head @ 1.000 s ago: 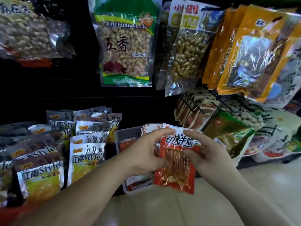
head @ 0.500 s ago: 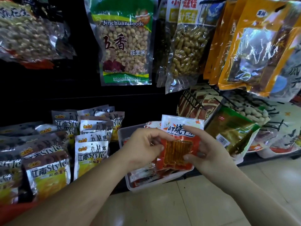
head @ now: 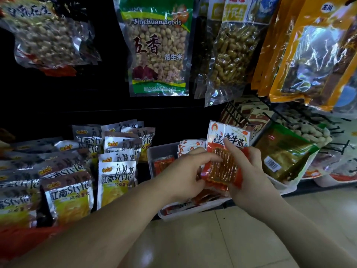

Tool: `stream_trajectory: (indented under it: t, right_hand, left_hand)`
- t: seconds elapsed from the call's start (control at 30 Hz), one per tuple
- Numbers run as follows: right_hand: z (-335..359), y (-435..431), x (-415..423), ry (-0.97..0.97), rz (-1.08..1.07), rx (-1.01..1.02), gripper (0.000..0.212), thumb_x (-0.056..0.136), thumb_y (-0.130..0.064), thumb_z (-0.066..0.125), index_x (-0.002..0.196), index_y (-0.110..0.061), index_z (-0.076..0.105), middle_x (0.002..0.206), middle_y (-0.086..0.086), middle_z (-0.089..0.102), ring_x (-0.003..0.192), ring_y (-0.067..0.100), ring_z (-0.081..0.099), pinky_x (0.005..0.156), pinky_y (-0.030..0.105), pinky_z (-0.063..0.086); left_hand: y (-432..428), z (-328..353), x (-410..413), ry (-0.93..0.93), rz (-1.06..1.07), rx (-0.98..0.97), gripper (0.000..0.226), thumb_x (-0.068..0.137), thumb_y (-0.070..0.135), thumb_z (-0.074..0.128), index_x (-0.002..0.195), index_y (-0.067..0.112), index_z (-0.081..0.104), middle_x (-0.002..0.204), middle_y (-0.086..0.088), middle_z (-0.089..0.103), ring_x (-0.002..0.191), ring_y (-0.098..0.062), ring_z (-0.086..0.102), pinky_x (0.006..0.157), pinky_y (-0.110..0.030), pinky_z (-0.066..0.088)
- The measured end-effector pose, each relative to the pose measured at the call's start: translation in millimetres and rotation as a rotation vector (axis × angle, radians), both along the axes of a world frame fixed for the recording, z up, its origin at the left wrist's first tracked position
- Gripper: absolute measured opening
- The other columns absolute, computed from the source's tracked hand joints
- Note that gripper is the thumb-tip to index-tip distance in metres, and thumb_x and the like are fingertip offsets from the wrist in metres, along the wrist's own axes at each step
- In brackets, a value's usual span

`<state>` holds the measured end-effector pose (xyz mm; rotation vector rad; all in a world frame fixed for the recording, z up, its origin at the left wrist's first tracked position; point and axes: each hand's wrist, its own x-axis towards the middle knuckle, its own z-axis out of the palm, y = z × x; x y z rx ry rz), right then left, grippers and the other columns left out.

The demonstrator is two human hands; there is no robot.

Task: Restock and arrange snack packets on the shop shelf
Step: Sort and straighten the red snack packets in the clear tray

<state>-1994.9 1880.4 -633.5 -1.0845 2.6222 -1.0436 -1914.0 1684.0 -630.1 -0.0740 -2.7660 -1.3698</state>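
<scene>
Both hands are clamped on one red packet (head: 225,167), held upright just over the clear tub (head: 161,151) at the front edge of the low shelf (head: 313,187). Risks first. (1) The film looks slick and the hold is at the packet's edges only, so I judge it could slip during the handover to one hand and drop onto the floor in front of the tub. (2) The tub seems to stick out past the shelf's front edge, so a firm push down at its near side could tip it. (3) White-topped packets (head: 190,145) stand at the tub's back, and sliding this one in at an angle could knock them flat. (4) The green pack (head: 284,153) sits just beside my right wrist and a wide pull-out could drag it off. Pose: left hand (head: 183,171) comes in from the lower left, fingers curled over the packet's left edge. Right hand (head: 251,171) comes in from the lower right, thumb laid up the front toward the printed header, fingers behind and hidden. Forearms meet in a V over the floor.
</scene>
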Motion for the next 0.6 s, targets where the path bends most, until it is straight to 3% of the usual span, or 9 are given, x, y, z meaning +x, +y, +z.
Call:
stream_trajectory:
  t: [0.13, 0.2, 0.3, 0.37, 0.4, 0.5, 0.53, 0.6]
  right_hand:
    - [-2.0, 0.9, -2.0, 0.055, 0.028, -0.027, 0.116, 0.082, 0.009, 0.073, 0.144, -0.072, 0.017, 0.141, -0.025, 0.017, 0.115, -0.016, 0.033, 0.083, -0.008, 0.036]
    - [-3.9, 3.4, -2.8, 0.031, 0.054, -0.028, 0.116, 0.082, 0.006, 0.076, 0.145, -0.072, 0.019, 0.143, -0.028, 0.016, 0.123, -0.019, 0.034, 0.088, 0.002, 0.046]
    - [-2.3, 2.3, -9.1, 0.225, -0.148, -0.004, 0.097, 0.084, -0.002, 0.080, 0.152, -0.053, 0.035, 0.163, -0.010, 0.016, 0.134, 0.018, 0.045, 0.082, 0.027, 0.054]
    - [3.3, 3.3, -11.3, 0.256, -0.214, -0.125, 0.074, 0.090, -0.013, 0.077, 0.149, -0.046, 0.047, 0.161, -0.002, 0.028, 0.131, 0.023, 0.052, 0.085, 0.032, 0.057]
    - [6.7, 2.8, -9.0, 0.191, -0.174, -0.220, 0.064, 0.093, -0.019, 0.072, 0.146, -0.047, 0.049, 0.158, -0.003, 0.036, 0.131, 0.019, 0.055, 0.089, 0.032, 0.059]
    - [15.6, -7.7, 6.8, -0.265, -0.014, -0.419, 0.054, 0.100, -0.031, 0.062, 0.147, -0.052, 0.047, 0.148, -0.015, 0.055, 0.133, 0.007, 0.058, 0.106, 0.029, 0.053]
    - [17.0, -10.9, 9.3, -0.367, -0.016, -0.453, 0.053, 0.100, -0.032, 0.062, 0.146, -0.054, 0.048, 0.145, -0.020, 0.058, 0.130, 0.003, 0.059, 0.106, 0.029, 0.053]
    - [14.8, -12.8, 6.1, -0.397, -0.100, -0.505, 0.048, 0.101, -0.025, 0.064, 0.140, -0.051, 0.056, 0.135, -0.022, 0.066, 0.120, 0.000, 0.065, 0.094, 0.027, 0.058]
  left_hand:
    - [0.3, -5.0, -1.0, 0.041, 0.009, 0.074, 0.070, 0.087, 0.003, 0.075, 0.145, 0.034, 0.053, 0.135, 0.027, 0.043, 0.116, 0.007, 0.051, 0.094, -0.015, 0.048]
    - [0.0, -4.8, 0.0, 0.071, 0.066, 0.101, 0.063, 0.087, 0.005, 0.077, 0.139, 0.034, 0.058, 0.129, 0.033, 0.046, 0.117, 0.009, 0.052, 0.098, -0.019, 0.051]
    - [-7.2, -6.8, 0.0, 0.094, 0.146, 0.043, 0.056, 0.089, 0.005, 0.076, 0.135, 0.032, 0.061, 0.111, 0.043, 0.044, 0.093, 0.019, 0.050, 0.082, -0.002, 0.040]
    - [-9.9, -10.1, -0.7, 0.079, 0.117, -0.042, 0.057, 0.091, 0.007, 0.073, 0.141, 0.030, 0.058, 0.115, 0.038, 0.043, 0.106, 0.013, 0.048, 0.090, 0.002, 0.034]
    - [-9.3, -11.7, -1.0, 0.077, 0.075, -0.093, 0.060, 0.092, 0.008, 0.072, 0.145, 0.030, 0.055, 0.122, 0.032, 0.044, 0.116, 0.008, 0.048, 0.096, 0.000, 0.034]
    - [-1.1, -13.1, -4.7, 0.096, -0.099, -0.202, 0.068, 0.091, 0.012, 0.070, 0.150, 0.036, 0.047, 0.144, 0.023, 0.040, 0.131, -0.004, 0.048, 0.106, -0.017, 0.043]
    - [2.3, -11.8, -5.2, 0.089, -0.160, -0.221, 0.070, 0.090, 0.015, 0.070, 0.151, 0.038, 0.044, 0.151, 0.025, 0.036, 0.135, -0.005, 0.047, 0.107, -0.024, 0.045]
    - [9.6, -6.5, -3.0, 0.053, -0.260, -0.270, 0.073, 0.092, 0.021, 0.069, 0.155, 0.039, 0.038, 0.161, 0.030, 0.022, 0.143, -0.005, 0.040, 0.110, -0.029, 0.046]
